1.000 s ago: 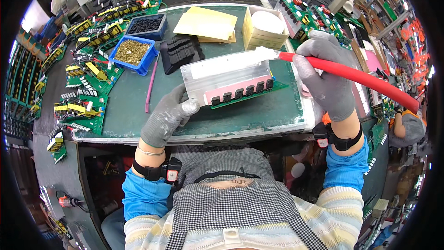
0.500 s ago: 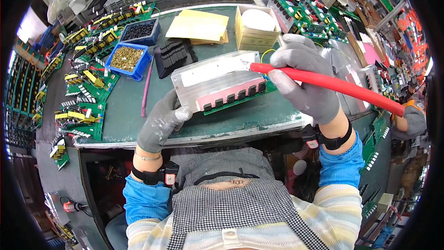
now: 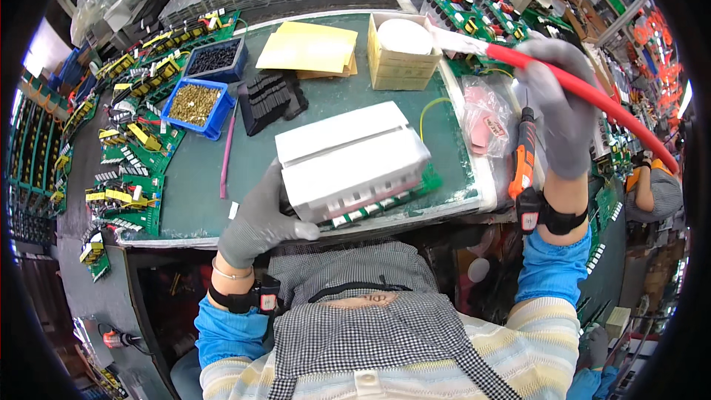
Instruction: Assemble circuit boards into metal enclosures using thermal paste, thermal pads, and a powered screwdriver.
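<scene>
My left hand [image 3: 259, 224], in a grey glove, grips the near left side of a metal heatsink block [image 3: 348, 155]. White coats or covers its upper faces, and a green circuit board [image 3: 385, 206] runs along its lower edge. My right hand [image 3: 561, 107], gloved and a little blurred, is closed around a long red-handled applicator [image 3: 592, 89]. The applicator's flat, white-smeared end [image 3: 461, 43] lies beside the rim of a round white tub [image 3: 406, 35] set in a cardboard box [image 3: 404, 72].
Blue bins of brass-coloured screws [image 3: 194, 104] and black parts [image 3: 215, 58] stand left. Yellow sheets [image 3: 305, 48], black pads [image 3: 270, 100] and a pink stick [image 3: 227, 152] lie on the green table. At right are an orange-black electric screwdriver [image 3: 524, 152] and a plastic bag [image 3: 485, 122].
The applicator has left the heatsink's face and moved up and right to the tub with my right hand. The heatsink has tilted, turning its black components from plain view.
</scene>
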Demonstrator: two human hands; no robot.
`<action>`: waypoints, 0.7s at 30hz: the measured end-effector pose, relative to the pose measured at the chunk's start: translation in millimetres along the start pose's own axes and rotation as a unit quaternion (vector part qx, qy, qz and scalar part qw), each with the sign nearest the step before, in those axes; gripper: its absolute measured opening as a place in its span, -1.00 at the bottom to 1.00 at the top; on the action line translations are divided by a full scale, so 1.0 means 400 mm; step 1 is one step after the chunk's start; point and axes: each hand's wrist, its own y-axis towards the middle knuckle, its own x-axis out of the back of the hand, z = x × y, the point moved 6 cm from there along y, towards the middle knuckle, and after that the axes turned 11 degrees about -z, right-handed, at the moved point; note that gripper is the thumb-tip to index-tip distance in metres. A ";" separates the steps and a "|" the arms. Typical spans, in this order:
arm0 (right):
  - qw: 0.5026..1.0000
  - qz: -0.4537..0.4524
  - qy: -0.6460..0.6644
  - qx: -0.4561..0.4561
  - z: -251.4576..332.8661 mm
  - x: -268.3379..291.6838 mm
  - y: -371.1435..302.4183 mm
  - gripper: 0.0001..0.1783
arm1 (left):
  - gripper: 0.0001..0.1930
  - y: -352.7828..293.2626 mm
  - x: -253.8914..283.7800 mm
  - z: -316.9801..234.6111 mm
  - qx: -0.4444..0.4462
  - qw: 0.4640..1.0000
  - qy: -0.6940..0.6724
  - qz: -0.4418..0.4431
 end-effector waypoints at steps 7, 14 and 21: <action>0.990 0.120 -0.075 0.016 -0.194 -0.124 0.110 -0.86 | 0.32 0.022 0.001 0.023 0.034 0.977 0.211 -0.012; 0.905 0.271 -0.319 0.073 -0.319 -0.271 0.153 -0.76 | 0.32 0.039 0.009 0.021 0.029 0.959 0.283 0.018; 0.823 0.231 -0.411 0.315 -0.253 -0.314 0.105 -0.92 | 0.32 0.035 0.015 0.016 0.036 0.960 0.276 0.038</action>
